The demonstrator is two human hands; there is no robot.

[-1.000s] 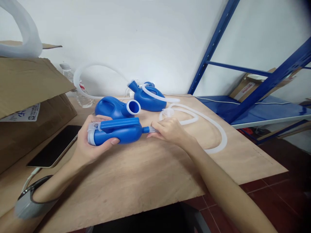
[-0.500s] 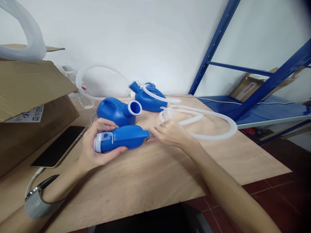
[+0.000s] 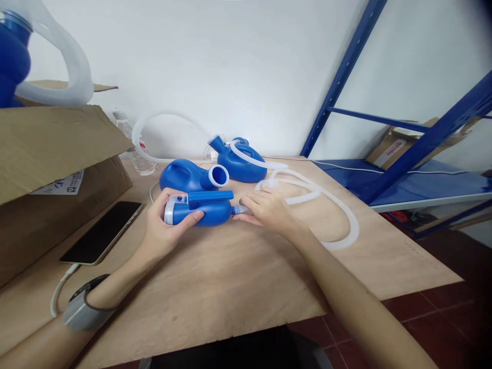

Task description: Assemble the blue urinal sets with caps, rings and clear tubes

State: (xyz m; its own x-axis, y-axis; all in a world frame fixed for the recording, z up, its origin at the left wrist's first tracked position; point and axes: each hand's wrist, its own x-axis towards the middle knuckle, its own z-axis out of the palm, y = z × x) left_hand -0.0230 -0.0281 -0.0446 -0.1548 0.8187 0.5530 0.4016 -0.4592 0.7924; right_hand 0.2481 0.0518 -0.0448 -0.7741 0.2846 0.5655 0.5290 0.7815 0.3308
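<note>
In the head view, the person's left hand [image 3: 165, 225] is wrapped around the white-collared end of a blue bottle [image 3: 217, 214], its thumb along the near side. The bottle lies on its side at the middle of the frame, handle up and narrow spout [image 3: 234, 210] pointing right. The right hand [image 3: 272, 207], just right of centre, has thumb and fingers pinched on the clear end of a hose [image 3: 352, 228], which meets the spout; how far it is pushed on cannot be told. Loops of white hose spread over the tabletop [image 3: 230, 287] right of centre, partly hidden by that hand.

Just behind the held bottle, a second bottle [image 3: 175, 174] turns its wide, white-rimmed mouth to the right. A third bottle [image 3: 246, 168] stands farther back near the wall [image 3: 230, 61], a white tube [image 3: 253, 160] across its side.

At the left of the frame are a carton [image 3: 57, 148] with its flap out and a dark-screened phone [image 3: 102, 230] with a white cable [image 3: 57, 289]. A watch [image 3: 86, 310] circles the left wrist. In the upper left, a blurred thick tube [image 3: 79, 77] curves beside another blue bottle [image 3: 13, 56]. On the right, a blue shelf [image 3: 434, 179] carries a box [image 3: 388, 148].
</note>
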